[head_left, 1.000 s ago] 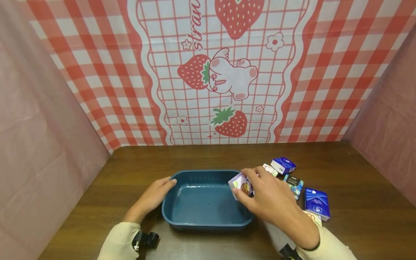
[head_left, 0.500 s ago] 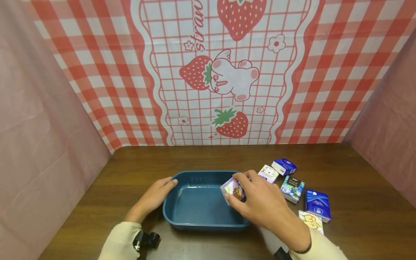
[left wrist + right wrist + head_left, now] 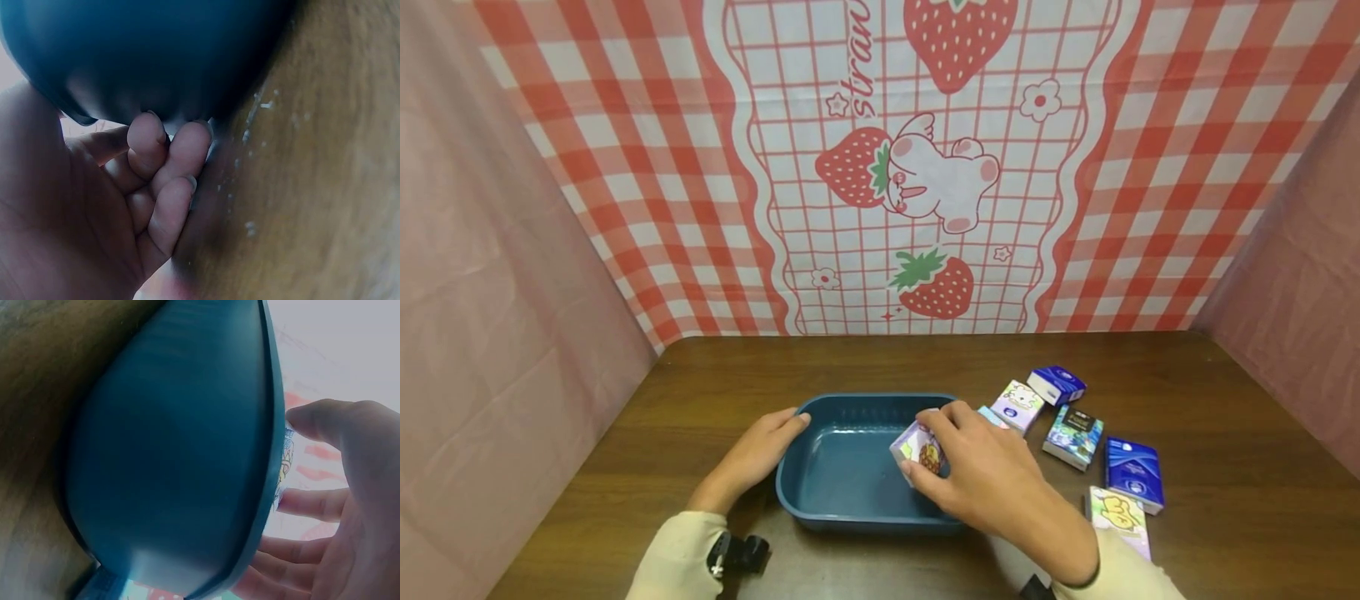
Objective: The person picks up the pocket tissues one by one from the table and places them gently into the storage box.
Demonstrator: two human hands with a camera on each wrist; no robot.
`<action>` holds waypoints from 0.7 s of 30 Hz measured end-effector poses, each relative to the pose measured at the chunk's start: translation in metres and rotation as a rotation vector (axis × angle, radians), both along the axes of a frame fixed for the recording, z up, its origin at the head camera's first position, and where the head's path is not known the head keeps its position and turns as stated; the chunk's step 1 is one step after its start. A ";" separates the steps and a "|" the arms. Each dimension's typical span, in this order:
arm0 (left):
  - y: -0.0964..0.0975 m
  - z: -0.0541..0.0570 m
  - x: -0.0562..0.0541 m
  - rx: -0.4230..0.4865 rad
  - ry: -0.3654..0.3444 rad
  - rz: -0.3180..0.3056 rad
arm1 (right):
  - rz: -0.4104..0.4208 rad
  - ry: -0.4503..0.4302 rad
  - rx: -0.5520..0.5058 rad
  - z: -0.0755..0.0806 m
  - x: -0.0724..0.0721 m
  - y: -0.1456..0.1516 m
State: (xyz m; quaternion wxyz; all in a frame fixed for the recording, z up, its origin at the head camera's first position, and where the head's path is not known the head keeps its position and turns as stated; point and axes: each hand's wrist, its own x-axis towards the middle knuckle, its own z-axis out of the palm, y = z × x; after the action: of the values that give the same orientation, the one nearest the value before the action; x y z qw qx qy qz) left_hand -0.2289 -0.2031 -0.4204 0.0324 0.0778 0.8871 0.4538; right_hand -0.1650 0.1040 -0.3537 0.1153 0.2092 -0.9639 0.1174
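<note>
With our right hand (image 3: pixel 988 475) we are pinching a packet (image 3: pixel 916 448) over the blue basin (image 3: pixel 842 479). Our left hand (image 3: pixel 758 454) is gripping the basin's left end; more packets (image 3: pixel 1133 471) are lying at right.

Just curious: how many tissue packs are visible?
7: one purple pack in the right hand; on the table, rear to front, a blue pack, white cartoon pack, partly hidden pale pack, floral pack, second blue pack and yellow cartoon pack. More may be hidden.

Your brown wooden table (image 3: pixel 700 392) bears a blue tub (image 3: pixel 850 467) in the middle; to the tub's right you have two blue packs (image 3: pixel 1133 469), a blue-green pack (image 3: pixel 1073 440), two cartoon packs (image 3: pixel 1117 517) and a partly hidden light-blue pack (image 3: pixel 994 417).
</note>
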 end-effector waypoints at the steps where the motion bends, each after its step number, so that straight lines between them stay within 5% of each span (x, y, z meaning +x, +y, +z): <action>1: 0.000 0.000 0.000 -0.002 0.002 0.000 | -0.001 -0.013 0.002 0.000 0.000 -0.001; 21: 0.000 -0.001 -0.001 -0.005 0.003 -0.001 | 0.059 -0.008 0.015 -0.007 0.000 -0.013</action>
State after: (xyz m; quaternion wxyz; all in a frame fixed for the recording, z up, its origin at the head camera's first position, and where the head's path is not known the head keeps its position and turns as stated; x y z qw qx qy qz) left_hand -0.2294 -0.2034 -0.4217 0.0312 0.0788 0.8883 0.4514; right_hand -0.1649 0.0908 -0.3602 0.1063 0.2377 -0.9587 0.1142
